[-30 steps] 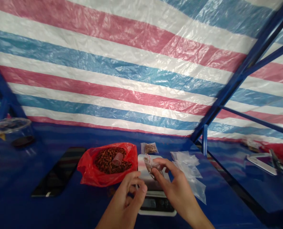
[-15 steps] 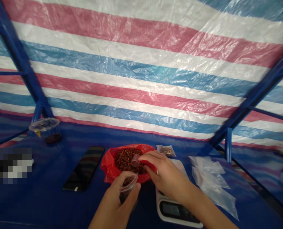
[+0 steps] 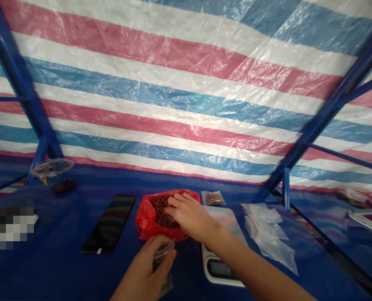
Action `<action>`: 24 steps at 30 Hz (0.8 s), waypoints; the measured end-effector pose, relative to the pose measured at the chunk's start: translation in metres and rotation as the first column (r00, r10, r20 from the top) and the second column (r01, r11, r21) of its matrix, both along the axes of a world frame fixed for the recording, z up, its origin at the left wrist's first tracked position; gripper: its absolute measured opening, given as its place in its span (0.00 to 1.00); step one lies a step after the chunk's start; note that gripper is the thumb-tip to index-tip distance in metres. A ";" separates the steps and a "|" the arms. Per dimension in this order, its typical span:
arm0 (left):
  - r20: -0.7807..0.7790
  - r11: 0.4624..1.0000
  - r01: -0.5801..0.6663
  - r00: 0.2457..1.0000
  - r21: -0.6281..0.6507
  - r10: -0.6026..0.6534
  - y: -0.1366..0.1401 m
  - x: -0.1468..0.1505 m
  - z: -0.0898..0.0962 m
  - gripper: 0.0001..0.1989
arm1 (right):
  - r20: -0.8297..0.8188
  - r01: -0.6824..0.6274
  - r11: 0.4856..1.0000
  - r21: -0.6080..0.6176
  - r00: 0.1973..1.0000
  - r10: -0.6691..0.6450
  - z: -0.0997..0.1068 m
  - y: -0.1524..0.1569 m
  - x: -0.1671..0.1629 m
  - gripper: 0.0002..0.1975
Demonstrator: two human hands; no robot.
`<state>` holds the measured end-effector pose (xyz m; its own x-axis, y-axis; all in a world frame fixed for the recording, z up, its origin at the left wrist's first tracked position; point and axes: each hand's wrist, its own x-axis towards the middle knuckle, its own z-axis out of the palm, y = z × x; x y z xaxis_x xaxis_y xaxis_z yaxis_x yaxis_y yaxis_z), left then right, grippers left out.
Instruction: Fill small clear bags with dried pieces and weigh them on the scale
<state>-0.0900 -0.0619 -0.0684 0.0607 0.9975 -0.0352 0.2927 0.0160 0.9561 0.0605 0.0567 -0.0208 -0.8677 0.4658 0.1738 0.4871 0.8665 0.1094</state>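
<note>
the left hand (image 3: pixel 144 264) is clamped on a small clear zip-lock bag (image 3: pixel 164 250), just in front of the red plastic bag (image 3: pixel 146 219). the right hand (image 3: pixel 187 213) reaches into that red bag over the brown pieces (image 3: pixel 160 209); whether its fingers are apart or closed on something cannot be told. the white kitchen scale (image 3: pixel 206 267) sits partly under the right forearm, near loose clear bags (image 3: pixel 269 236).

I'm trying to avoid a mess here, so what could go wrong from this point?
With the right hand inside, brown pieces could spill over the rim of the red plastic bag. The small zip bag might tip or slip, since only the left hand holds it. The right forearm crosses the digital scale and could bump it.
</note>
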 end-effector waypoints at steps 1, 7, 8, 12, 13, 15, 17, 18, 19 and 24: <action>-0.002 1.000 -0.018 1.000 -0.004 0.018 0.001 0.000 0.000 0.15 | -0.010 -0.016 0.999 -0.037 1.000 0.015 0.000 0.000 -0.001 0.13; -0.006 0.999 -0.034 0.999 0.016 0.034 0.004 0.003 0.005 0.15 | -0.264 -0.050 0.945 -0.324 0.964 -0.040 -0.005 0.004 0.012 0.19; 0.000 0.999 -0.028 1.000 0.029 0.028 0.005 0.003 0.007 0.15 | -0.325 -0.051 0.928 -0.370 0.943 -0.078 -0.005 0.004 0.017 0.18; 0.015 0.992 -0.051 0.999 0.114 0.050 0.014 0.009 0.015 0.13 | -0.519 -0.067 0.866 -0.496 0.822 -0.234 0.007 -0.003 0.036 0.14; 0.018 0.989 -0.064 0.998 0.135 0.062 0.016 0.011 0.017 0.12 | -0.549 -0.083 0.858 -0.508 0.799 -0.248 0.013 -0.007 0.041 0.13; 0.035 0.984 -0.068 0.997 0.163 0.063 0.021 0.017 0.019 0.11 | -0.576 -0.109 0.857 -0.503 0.782 -0.238 0.025 -0.018 0.050 0.13; 0.055 0.983 -0.050 0.998 0.179 0.040 0.025 0.025 0.021 0.12 | -0.569 -0.104 0.886 -0.452 0.798 -0.197 0.035 -0.030 0.056 0.15; 0.066 0.982 -0.039 0.997 0.186 0.027 0.026 0.029 0.022 0.12 | -0.553 -0.089 0.906 -0.414 0.815 -0.173 0.039 -0.036 0.059 0.17; 0.077 0.981 -0.028 0.997 0.191 0.014 0.027 0.034 0.022 0.12 | -0.524 -0.072 0.926 -0.371 0.839 -0.145 0.042 -0.042 0.061 0.19; 0.148 0.975 -0.016 0.989 0.222 -0.017 0.033 0.050 0.021 0.13 | -0.304 0.039 0.990 -0.135 0.950 -0.079 0.048 -0.060 0.064 0.27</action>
<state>-0.0403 -0.0293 -0.0473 0.0490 0.9792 0.1969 0.1478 -0.2021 0.9681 0.1246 -0.0034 0.0277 -0.7516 0.5500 0.3642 0.5305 0.8321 -0.1620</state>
